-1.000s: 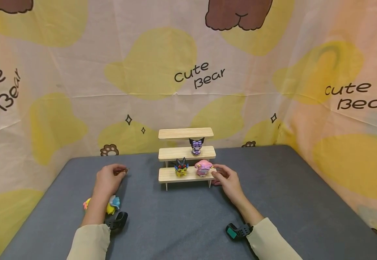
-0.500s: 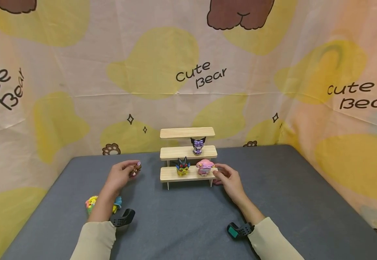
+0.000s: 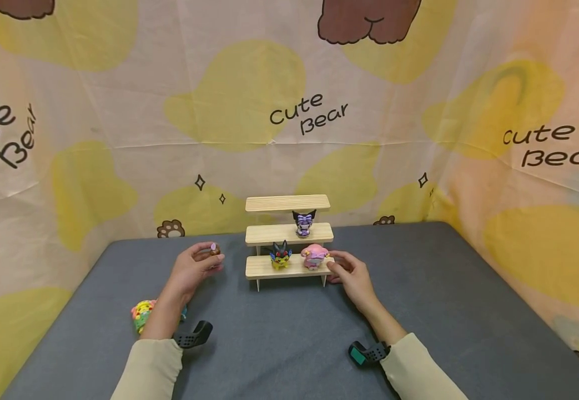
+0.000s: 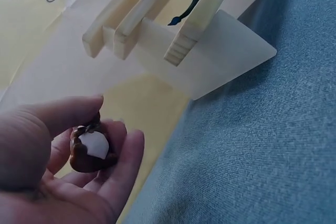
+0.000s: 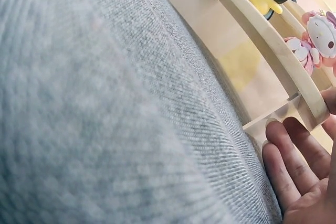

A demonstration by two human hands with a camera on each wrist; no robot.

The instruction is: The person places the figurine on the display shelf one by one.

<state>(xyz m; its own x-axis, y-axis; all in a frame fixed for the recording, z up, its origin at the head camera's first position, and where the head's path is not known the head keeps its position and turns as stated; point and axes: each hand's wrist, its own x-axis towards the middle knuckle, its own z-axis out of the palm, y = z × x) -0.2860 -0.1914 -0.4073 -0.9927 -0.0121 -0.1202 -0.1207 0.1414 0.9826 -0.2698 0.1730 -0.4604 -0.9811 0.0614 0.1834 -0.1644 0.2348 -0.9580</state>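
Note:
My left hand (image 3: 189,275) pinches a small brown figurine (image 4: 92,148) with a white patch, held above the table to the left of a three-tier wooden display stand (image 3: 261,236). In the head view, fingers cover most of this figurine. At the stand's lowest right end, my right hand (image 3: 353,280) grips the board's edge, with several fingers below it beside the clear leg (image 5: 278,109). That lowest board bears a yellow figurine with a black-and-blue hood (image 3: 280,257) and a pink-hooded figurine (image 3: 314,256). A purple-and-black figurine (image 3: 303,224) stands on the middle board.
Behind my left forearm, colourful yellow and green figurines (image 3: 142,315) lie on the grey cloth-covered table (image 3: 269,344), partly hidden. A patterned fabric backdrop (image 3: 249,100) rises at the back and both sides.
My left hand has lifted the brown figurine and moved right, closer to the stand. The right hand stays at the stand's right end.

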